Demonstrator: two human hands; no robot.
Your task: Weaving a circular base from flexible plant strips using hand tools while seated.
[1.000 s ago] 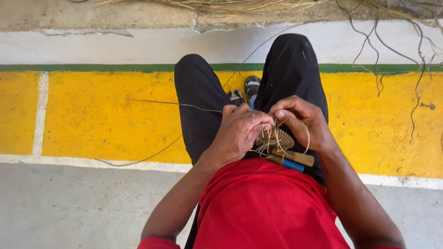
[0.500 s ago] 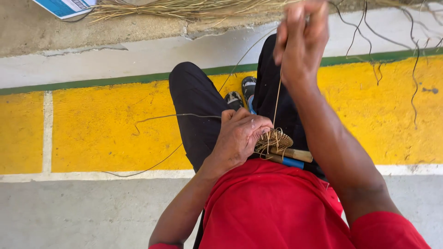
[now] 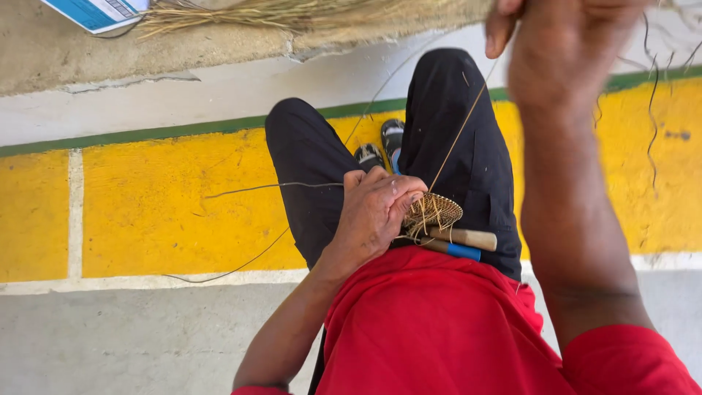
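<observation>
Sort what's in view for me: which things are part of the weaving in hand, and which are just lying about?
In use:
left hand gripping the small woven disc
right hand pulling a fibre strand taut

Lying about:
wooden-handled tool and blue-handled tool on the lap
dry grass bundle
blue and white booklet

Yellow painted wall (image 3: 183,212), green stripe (image 3: 146,133), grey floor (image 3: 131,336).

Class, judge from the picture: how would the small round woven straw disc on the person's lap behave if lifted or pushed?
The small round woven straw disc probably feels light, being thin fibre. Loose strand ends suggest it may fray or unravel. It seems flat, so unlikely to roll.
</observation>
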